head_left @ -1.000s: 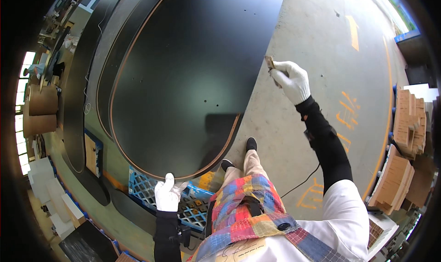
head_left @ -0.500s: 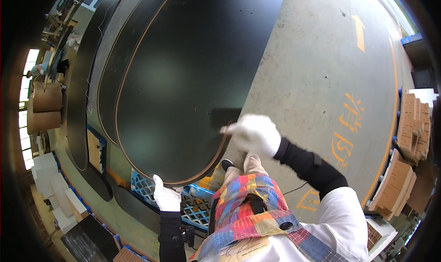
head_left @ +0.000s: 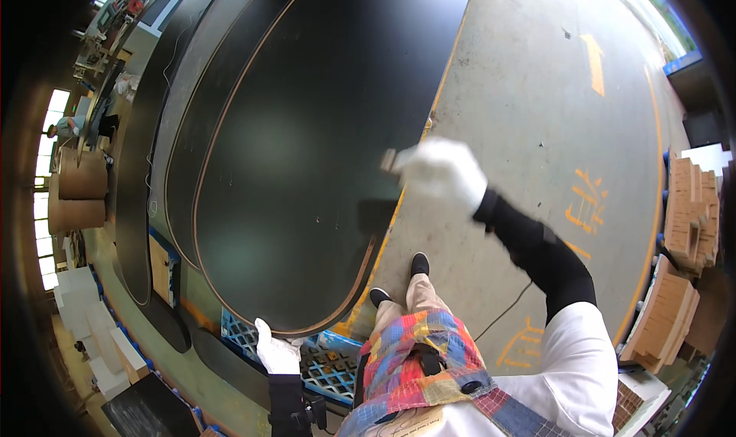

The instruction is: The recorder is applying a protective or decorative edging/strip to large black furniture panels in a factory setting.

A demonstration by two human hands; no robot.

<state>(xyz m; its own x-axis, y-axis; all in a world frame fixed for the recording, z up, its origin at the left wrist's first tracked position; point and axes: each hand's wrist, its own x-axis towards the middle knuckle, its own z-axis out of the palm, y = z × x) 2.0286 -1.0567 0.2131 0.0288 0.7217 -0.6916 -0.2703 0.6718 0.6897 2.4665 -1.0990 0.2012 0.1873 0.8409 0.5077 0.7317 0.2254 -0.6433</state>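
A large dark panel (head_left: 307, 169) with a rounded near end and a brown edge lies before me. At its near edge my left hand (head_left: 277, 350), in a white glove, is closed on the rim, thumb up beside it; the rest of its fingers are partly hidden. My right hand (head_left: 445, 170), also white-gloved and smeared by motion, is raised over the panel's right side. It pinches a small brown piece (head_left: 388, 161), too blurred to name. A dark shadow falls on the panel below that hand.
Blue plastic crates (head_left: 330, 366) stand under the panel's near end. More dark rounded panels (head_left: 132, 199) lie at the left. Stacks of brown boards (head_left: 690, 215) line the right side. Yellow markings (head_left: 593, 65) run along the grey floor. A person (head_left: 70, 125) is at far left.
My right hand has moved up and away from the panel's near right edge, carrying the small brown piece. My left hand has stayed on the rim.
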